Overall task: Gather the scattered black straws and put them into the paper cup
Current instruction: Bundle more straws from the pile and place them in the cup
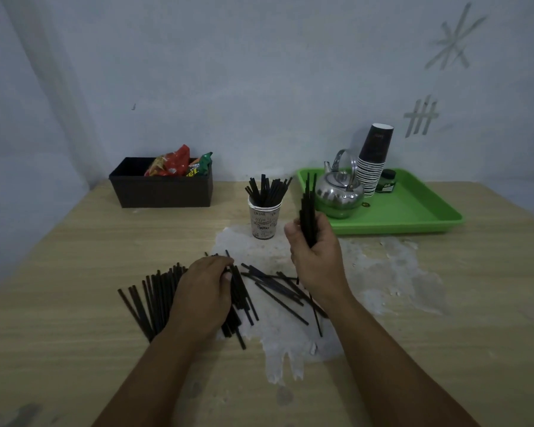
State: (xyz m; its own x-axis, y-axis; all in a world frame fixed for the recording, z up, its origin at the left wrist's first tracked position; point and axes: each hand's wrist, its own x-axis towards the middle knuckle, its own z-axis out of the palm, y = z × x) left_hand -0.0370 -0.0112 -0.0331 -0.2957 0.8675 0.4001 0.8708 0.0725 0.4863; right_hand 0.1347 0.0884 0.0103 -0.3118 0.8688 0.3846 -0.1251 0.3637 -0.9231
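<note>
Many black straws point(154, 297) lie scattered across the wooden table in front of me, some crossing over a pale worn patch. My left hand point(204, 291) rests palm-down on the pile, its fingers curled around a few straws. My right hand point(316, 257) is raised above the table and grips an upright bundle of black straws point(308, 208). Behind and to the left of that bundle stands the white printed paper cup point(264, 221), with several black straws standing in it.
A black box point(161, 192) with snack packets sits at the back left. A green tray point(413, 211) at the back right carries a steel kettle point(339, 192), a stack of dark paper cups point(373, 161) and a small green jar point(386, 180). A wall stands close behind.
</note>
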